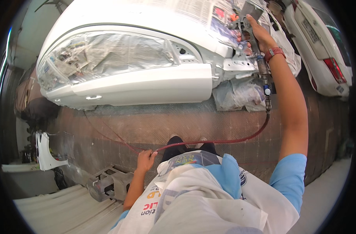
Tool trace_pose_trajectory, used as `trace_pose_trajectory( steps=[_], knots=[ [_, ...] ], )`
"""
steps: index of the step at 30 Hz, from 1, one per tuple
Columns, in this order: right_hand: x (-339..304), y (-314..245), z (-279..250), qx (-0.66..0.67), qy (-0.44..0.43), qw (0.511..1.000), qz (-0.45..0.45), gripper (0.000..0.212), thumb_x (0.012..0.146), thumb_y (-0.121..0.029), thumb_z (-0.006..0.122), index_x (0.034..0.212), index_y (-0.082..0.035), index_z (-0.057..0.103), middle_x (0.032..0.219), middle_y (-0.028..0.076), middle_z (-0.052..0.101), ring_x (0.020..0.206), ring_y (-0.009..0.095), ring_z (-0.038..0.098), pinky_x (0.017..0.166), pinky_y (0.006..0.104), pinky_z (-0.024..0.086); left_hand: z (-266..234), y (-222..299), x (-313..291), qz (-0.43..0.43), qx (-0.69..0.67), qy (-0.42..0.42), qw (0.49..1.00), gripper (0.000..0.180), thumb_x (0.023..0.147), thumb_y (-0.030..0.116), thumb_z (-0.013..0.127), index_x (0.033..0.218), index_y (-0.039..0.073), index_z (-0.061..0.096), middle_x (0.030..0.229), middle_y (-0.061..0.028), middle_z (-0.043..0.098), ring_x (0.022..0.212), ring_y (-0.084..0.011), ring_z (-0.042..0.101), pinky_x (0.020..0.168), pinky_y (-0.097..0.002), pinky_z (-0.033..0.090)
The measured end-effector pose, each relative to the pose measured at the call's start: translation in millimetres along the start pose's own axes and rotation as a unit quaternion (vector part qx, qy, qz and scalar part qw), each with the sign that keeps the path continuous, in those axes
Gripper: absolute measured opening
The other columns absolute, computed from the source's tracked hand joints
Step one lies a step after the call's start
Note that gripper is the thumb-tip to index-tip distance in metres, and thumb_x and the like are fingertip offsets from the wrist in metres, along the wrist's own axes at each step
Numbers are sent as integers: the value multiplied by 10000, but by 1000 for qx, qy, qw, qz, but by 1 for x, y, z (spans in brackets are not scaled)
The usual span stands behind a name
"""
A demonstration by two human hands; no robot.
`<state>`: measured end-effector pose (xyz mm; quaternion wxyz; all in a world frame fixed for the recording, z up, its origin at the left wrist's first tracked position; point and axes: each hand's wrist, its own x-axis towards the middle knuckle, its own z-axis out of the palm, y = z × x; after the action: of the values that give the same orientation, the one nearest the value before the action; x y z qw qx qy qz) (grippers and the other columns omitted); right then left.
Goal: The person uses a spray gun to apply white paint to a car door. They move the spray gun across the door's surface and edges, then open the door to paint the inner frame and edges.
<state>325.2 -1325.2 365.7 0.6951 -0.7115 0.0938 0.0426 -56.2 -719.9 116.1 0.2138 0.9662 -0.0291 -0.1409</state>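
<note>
We gripped the spray gun [246, 26] toward one o'clock, right hand [261, 36] wrapped round it, left hand [146, 159] holding the hose [209, 142] at seven, presumably off the car [147, 85].

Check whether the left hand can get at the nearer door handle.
Probably, with a stretch or step: no large obstacle shows between the left hand and the nearer door handle, though that hand holds the red hose.
</note>
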Motion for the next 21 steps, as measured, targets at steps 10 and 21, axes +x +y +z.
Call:
trace_pose_trajectory(
  steps=[10,21],
  knots=[
    [93,-113,185,-17,-212,972,-100,623,1127,-603,433,1270,-22,606,887,96,719,734,145,725,479,241,502,-26,0,-40,-86,-78,76,990,463,1048,407,646,810,18,567,739,-202,586,766,-444,580,711,-538,433],
    [188,-259,445,4,-297,936,-190,571,1166,-492,281,1246,-51,635,1040,162,789,618,222,700,498,331,568,-34,-45,-33,-217,-143,176,949,452,1074,381,627,845,-3,558,749,-219,565,751,-440,575,695,-526,432]
  ],
)
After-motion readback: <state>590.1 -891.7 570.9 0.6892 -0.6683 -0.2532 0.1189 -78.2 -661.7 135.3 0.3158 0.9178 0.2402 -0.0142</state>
